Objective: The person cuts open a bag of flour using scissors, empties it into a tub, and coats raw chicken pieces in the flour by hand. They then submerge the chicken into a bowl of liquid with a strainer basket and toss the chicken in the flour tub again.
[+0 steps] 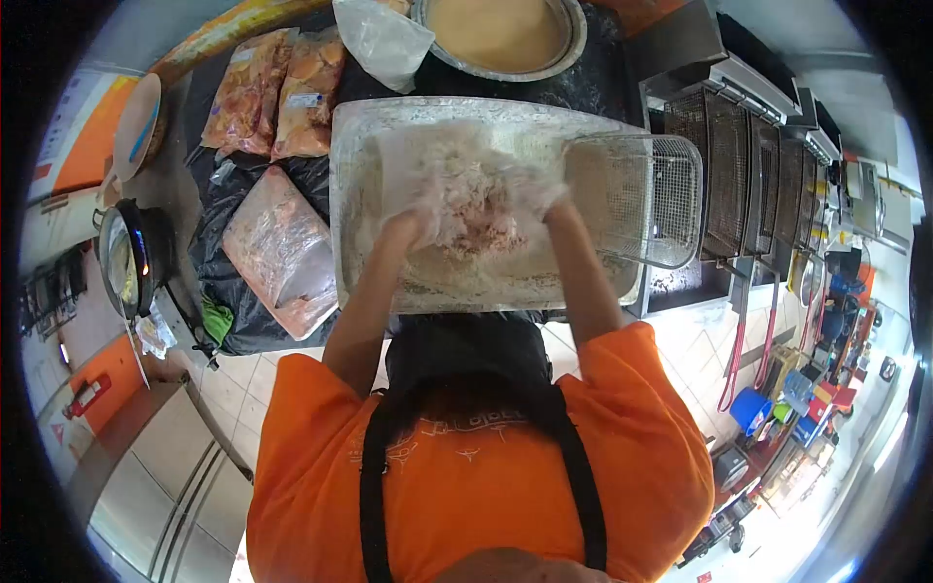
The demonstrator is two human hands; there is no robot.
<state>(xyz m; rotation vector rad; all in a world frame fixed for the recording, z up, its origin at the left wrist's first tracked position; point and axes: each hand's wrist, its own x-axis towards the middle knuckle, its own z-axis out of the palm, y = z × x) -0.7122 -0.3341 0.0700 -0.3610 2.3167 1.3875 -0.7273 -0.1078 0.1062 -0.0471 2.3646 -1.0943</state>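
Note:
A large white tub [491, 110] holds flour and a heap of flour-coated pieces [478, 209]. My left hand [413, 216], white with flour, is at the left side of the heap. On the heap's other side, my right hand [546, 194] is equally coated. Both hands are smeared by motion, so their fingers and anything between them cannot be made out. A wire basket [673, 194] rests over the tub's right end, to the right of my right hand.
Bagged meat [309, 92] and a wrapped pack [282, 251] lie left of the tub. Beyond it stand a basin of pale liquid [498, 34] and a plastic bag [384, 39]. Fryer baskets [724, 175] hang at the right; a pan [124, 257] is far left.

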